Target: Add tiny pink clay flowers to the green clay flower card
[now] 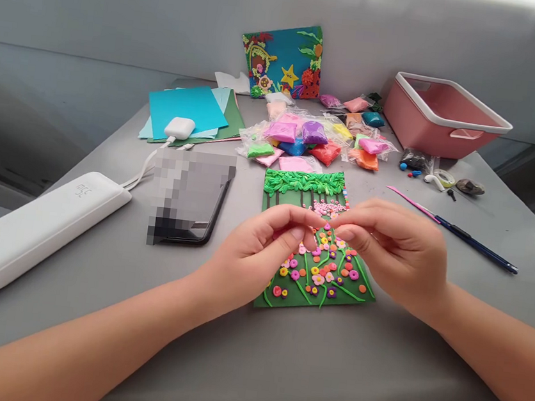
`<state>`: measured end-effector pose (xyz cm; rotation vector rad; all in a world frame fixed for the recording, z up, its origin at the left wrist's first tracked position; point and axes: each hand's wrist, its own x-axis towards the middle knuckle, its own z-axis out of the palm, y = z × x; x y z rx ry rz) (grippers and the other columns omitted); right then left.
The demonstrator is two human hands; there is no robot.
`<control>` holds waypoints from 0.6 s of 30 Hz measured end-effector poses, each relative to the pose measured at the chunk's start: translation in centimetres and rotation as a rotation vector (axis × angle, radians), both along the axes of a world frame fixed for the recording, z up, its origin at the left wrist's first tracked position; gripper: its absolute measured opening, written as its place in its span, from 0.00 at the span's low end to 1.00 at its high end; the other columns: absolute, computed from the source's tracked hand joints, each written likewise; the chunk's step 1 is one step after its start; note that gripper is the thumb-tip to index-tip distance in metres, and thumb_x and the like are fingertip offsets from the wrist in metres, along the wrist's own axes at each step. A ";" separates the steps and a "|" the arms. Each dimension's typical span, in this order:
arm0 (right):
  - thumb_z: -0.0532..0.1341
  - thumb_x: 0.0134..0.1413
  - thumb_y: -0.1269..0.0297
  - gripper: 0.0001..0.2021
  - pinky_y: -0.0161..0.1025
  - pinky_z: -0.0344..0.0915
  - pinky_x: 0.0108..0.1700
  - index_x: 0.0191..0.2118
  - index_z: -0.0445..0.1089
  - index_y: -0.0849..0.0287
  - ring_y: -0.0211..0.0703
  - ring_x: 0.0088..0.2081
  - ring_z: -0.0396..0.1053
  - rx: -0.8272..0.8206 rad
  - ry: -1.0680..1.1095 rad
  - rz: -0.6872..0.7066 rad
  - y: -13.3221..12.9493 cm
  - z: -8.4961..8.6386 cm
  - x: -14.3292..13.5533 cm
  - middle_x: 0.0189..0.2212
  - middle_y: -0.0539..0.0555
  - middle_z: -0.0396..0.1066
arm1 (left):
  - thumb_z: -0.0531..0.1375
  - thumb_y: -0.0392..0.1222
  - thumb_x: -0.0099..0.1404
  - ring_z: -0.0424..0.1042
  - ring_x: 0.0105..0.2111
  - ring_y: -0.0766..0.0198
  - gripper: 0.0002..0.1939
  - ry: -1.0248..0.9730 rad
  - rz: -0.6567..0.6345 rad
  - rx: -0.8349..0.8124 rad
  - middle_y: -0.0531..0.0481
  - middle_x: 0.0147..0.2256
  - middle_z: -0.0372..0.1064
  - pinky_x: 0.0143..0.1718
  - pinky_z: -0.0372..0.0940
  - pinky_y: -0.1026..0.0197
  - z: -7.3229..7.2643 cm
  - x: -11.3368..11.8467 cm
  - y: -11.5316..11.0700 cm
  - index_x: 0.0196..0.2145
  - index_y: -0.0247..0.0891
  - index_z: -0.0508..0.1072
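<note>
A green clay picture (pixel 296 199) lies on the grey table, with leafy clay trees along its far edge and many small clay flowers nearer me. Above its middle, my left hand (pixel 267 245) is closed, thumb against bent fingers. My right hand (pixel 392 250) is closed in a pinch just to the right, its fingertips nearly meeting the left ones. Whatever sits between the fingertips is too small or hidden to make out. Both hands cover part of the flowers and the picture's side edges.
Behind the picture lie several bagged clay pieces (pixel 314 132); a sea-scene clay picture (pixel 283 61) leans on the wall. A pink basket (pixel 431 116) and a blue-and-pink tool (pixel 475 241) are right. Left are a phone (pixel 193 198), power bank (pixel 42 226) and coloured sheets (pixel 185 111).
</note>
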<state>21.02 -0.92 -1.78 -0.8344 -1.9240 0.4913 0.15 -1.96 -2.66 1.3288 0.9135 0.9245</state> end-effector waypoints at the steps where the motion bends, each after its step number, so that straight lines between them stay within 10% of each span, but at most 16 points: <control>1: 0.67 0.62 0.67 0.05 0.37 0.69 0.31 0.34 0.79 0.54 0.36 0.28 0.72 0.017 -0.009 0.006 0.0 0.0 0.0 0.28 0.50 0.77 | 0.58 0.41 0.73 0.70 0.36 0.63 0.09 0.002 -0.017 -0.010 0.51 0.32 0.71 0.41 0.65 0.62 0.1 0.0 -0.1 0.45 0.39 0.78; 8: 0.67 0.61 0.73 0.13 0.37 0.73 0.30 0.46 0.81 0.46 0.39 0.36 0.74 0.143 -0.045 0.051 -0.3 -0.1 0.1 0.38 0.55 0.73 | 0.57 0.44 0.74 0.60 0.34 0.63 0.13 0.002 -0.203 -0.044 0.52 0.33 0.64 0.36 0.61 0.61 0.1 -0.3 -0.5 0.50 0.46 0.78; 13: 0.65 0.62 0.76 0.18 0.36 0.78 0.33 0.51 0.80 0.47 0.40 0.41 0.76 0.138 -0.047 0.146 -0.4 -0.3 0.1 0.46 0.56 0.74 | 0.55 0.40 0.73 0.62 0.38 0.60 0.09 0.031 -0.263 0.003 0.48 0.37 0.66 0.40 0.62 0.59 0.5 -0.3 -1.0 0.36 0.40 0.74; 18: 0.67 0.60 0.75 0.15 0.37 0.80 0.40 0.48 0.81 0.49 0.40 0.41 0.78 -0.028 0.057 0.136 -0.4 -0.5 -0.2 0.41 0.54 0.79 | 0.51 0.34 0.70 0.57 0.30 0.61 0.08 0.187 -0.285 0.357 0.51 0.29 0.59 0.34 0.58 0.58 0.5 -0.6 -0.4 0.33 0.41 0.67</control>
